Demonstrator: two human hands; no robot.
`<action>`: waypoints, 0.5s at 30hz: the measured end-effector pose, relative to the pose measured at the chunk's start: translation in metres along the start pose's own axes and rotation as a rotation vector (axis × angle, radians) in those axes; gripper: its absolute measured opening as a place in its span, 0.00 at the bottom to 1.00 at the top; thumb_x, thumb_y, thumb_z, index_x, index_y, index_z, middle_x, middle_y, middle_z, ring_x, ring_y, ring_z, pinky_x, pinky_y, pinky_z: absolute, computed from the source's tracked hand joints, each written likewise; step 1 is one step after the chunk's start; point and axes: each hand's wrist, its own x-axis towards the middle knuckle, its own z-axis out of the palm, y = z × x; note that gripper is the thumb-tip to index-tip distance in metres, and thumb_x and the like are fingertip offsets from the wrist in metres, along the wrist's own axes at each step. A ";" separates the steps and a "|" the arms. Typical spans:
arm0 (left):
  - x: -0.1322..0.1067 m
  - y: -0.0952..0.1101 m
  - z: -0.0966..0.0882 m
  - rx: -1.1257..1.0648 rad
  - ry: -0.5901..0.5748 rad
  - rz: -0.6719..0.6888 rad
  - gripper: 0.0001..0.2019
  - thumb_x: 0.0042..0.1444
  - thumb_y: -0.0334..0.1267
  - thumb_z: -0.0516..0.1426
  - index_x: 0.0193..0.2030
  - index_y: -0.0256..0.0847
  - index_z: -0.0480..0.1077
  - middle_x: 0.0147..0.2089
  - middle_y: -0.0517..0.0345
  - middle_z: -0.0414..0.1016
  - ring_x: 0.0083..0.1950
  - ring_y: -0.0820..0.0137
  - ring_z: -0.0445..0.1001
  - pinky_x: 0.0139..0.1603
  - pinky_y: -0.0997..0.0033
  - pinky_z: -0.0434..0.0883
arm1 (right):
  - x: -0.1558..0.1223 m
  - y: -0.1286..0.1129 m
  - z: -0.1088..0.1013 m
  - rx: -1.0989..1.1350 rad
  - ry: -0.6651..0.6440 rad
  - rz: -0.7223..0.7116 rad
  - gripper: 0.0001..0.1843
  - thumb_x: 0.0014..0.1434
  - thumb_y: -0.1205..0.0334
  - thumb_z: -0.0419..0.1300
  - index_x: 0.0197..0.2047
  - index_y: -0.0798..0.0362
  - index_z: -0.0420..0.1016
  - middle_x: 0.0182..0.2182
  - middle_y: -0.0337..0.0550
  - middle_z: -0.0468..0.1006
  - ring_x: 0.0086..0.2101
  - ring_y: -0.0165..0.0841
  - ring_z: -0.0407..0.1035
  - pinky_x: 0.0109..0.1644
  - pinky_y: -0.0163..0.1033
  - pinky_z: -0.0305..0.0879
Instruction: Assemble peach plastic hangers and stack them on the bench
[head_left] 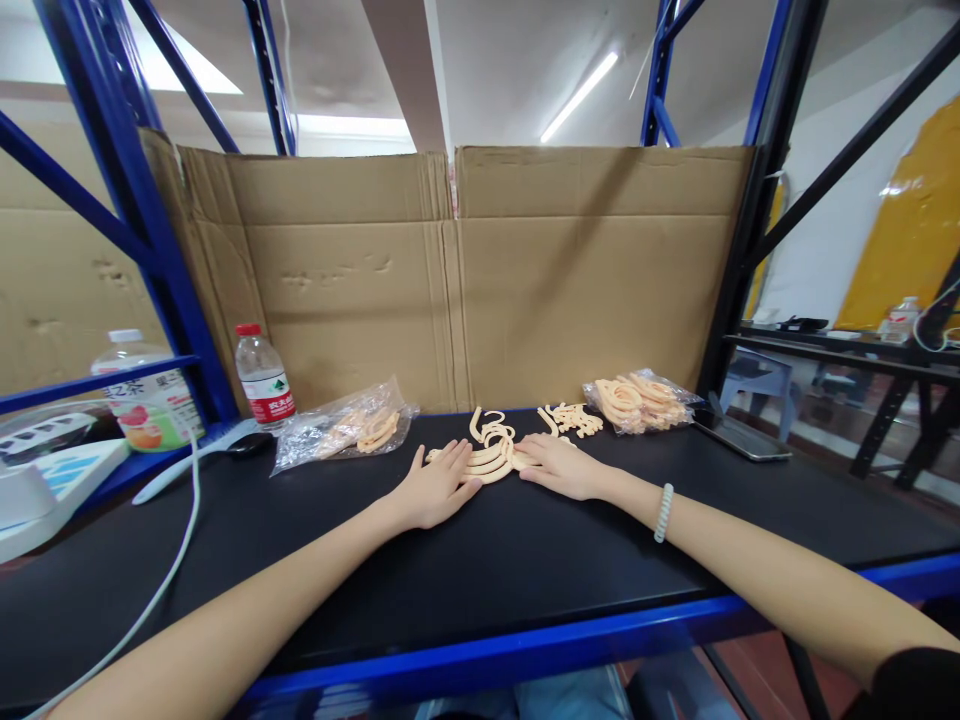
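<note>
Several pale, cream-coloured curved strips (489, 462) lie in nested arcs on the black tabletop, between my two hands. My left hand (437, 487) rests flat with fingers stretched over the left ends of the arcs. Over their right ends lies my right hand (559, 465), palm down, its fingers pointing left. Smaller curls (495, 428) stand just beyond the arcs. Behind my right hand is a pile of small knobbly cream pieces (577, 419). What lies beneath both palms is hidden.
Clear plastic bags of cream pieces lie at left (345, 425) and right (641, 400). A red-capped water bottle (264, 380) stands at back left, near a black mouse (250, 445) and white cable (176, 560). A phone (742, 437) lies at right. Cardboard (585, 280) walls the back.
</note>
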 end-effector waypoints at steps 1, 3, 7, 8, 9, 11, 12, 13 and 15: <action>0.000 0.001 0.000 0.004 0.032 -0.004 0.32 0.63 0.55 0.36 0.69 0.39 0.44 0.70 0.45 0.43 0.71 0.55 0.42 0.64 0.36 0.40 | 0.000 -0.001 -0.001 -0.026 0.034 0.001 0.25 0.64 0.50 0.49 0.56 0.60 0.64 0.50 0.58 0.69 0.51 0.44 0.64 0.55 0.51 0.60; -0.003 0.006 -0.001 0.019 0.148 0.003 0.31 0.63 0.51 0.39 0.69 0.38 0.43 0.70 0.44 0.43 0.71 0.54 0.41 0.65 0.38 0.40 | -0.001 -0.007 -0.003 -0.064 0.153 0.009 0.25 0.62 0.49 0.53 0.54 0.58 0.66 0.51 0.57 0.70 0.54 0.46 0.61 0.58 0.54 0.56; -0.014 0.027 -0.011 -0.009 0.412 0.129 0.28 0.61 0.41 0.46 0.67 0.41 0.48 0.72 0.48 0.37 0.71 0.55 0.37 0.66 0.42 0.43 | -0.005 -0.035 -0.012 0.124 0.417 -0.014 0.18 0.64 0.55 0.50 0.55 0.52 0.64 0.50 0.51 0.70 0.52 0.40 0.62 0.58 0.50 0.57; -0.017 0.032 -0.014 -0.031 0.443 0.177 0.27 0.58 0.39 0.49 0.65 0.42 0.53 0.72 0.48 0.35 0.71 0.54 0.37 0.66 0.42 0.44 | -0.006 -0.044 -0.014 0.199 0.449 -0.038 0.17 0.64 0.58 0.50 0.55 0.52 0.63 0.50 0.50 0.70 0.52 0.39 0.62 0.57 0.48 0.58; -0.020 0.038 -0.016 -0.051 0.463 0.232 0.26 0.55 0.36 0.51 0.62 0.42 0.58 0.72 0.50 0.33 0.71 0.53 0.36 0.66 0.43 0.45 | -0.007 -0.054 -0.016 0.265 0.462 -0.063 0.17 0.64 0.60 0.51 0.55 0.51 0.62 0.50 0.50 0.69 0.51 0.38 0.62 0.56 0.47 0.58; -0.025 0.045 -0.017 -0.075 0.465 0.333 0.23 0.50 0.32 0.54 0.55 0.43 0.66 0.73 0.53 0.31 0.71 0.51 0.36 0.66 0.43 0.43 | -0.009 -0.070 -0.017 0.368 0.414 -0.110 0.15 0.62 0.62 0.53 0.53 0.52 0.63 0.48 0.48 0.70 0.48 0.37 0.64 0.53 0.45 0.60; -0.027 0.048 -0.017 -0.081 0.455 0.374 0.22 0.49 0.30 0.54 0.53 0.42 0.68 0.73 0.54 0.31 0.71 0.50 0.36 0.66 0.43 0.42 | -0.010 -0.077 -0.017 0.406 0.360 -0.122 0.13 0.61 0.63 0.53 0.50 0.52 0.65 0.44 0.47 0.71 0.44 0.36 0.65 0.50 0.43 0.62; -0.029 0.050 -0.017 -0.085 0.437 0.409 0.21 0.48 0.29 0.54 0.51 0.42 0.69 0.73 0.55 0.31 0.71 0.50 0.36 0.66 0.42 0.41 | -0.010 -0.083 -0.016 0.436 0.304 -0.127 0.10 0.61 0.63 0.53 0.47 0.53 0.66 0.40 0.45 0.72 0.40 0.34 0.66 0.46 0.41 0.63; -0.031 0.052 -0.015 -0.093 0.391 0.469 0.21 0.46 0.28 0.54 0.50 0.43 0.70 0.73 0.55 0.33 0.71 0.49 0.37 0.67 0.42 0.40 | -0.011 -0.092 -0.013 0.469 0.219 -0.118 0.04 0.60 0.63 0.54 0.39 0.54 0.67 0.31 0.40 0.70 0.31 0.31 0.63 0.38 0.37 0.62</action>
